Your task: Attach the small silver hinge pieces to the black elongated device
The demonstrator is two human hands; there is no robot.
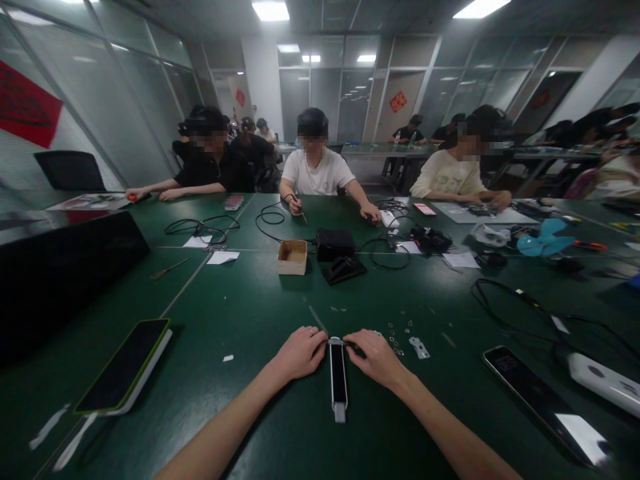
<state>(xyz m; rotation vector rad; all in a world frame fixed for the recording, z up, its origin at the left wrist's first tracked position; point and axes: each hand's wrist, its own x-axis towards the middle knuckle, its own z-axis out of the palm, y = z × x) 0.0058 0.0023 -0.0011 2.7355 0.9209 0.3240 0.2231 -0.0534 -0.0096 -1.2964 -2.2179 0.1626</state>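
A slim device with a black face and white edges [339, 377] lies lengthwise on the green table in front of me, a pale tab sticking out at its near end. My left hand [301, 351] is closed at the left of its far end, fingertips together at a small light-coloured piece there. From the right, my right hand [376, 357] meets the same end with curled fingers, a dark bit showing beneath them. What either hand pinches is too small to make out. Beside my right hand lie small rings [392, 337] and a flat pale metal plate [419, 347].
A green-edged phone [125, 367] lies left, another phone [537, 397] and a white power strip [605, 383] right. Ahead stand a small open box [292, 257] and a black box [335, 245]. Cables and a blue fan [545, 239] lie farther right. People sit across the table.
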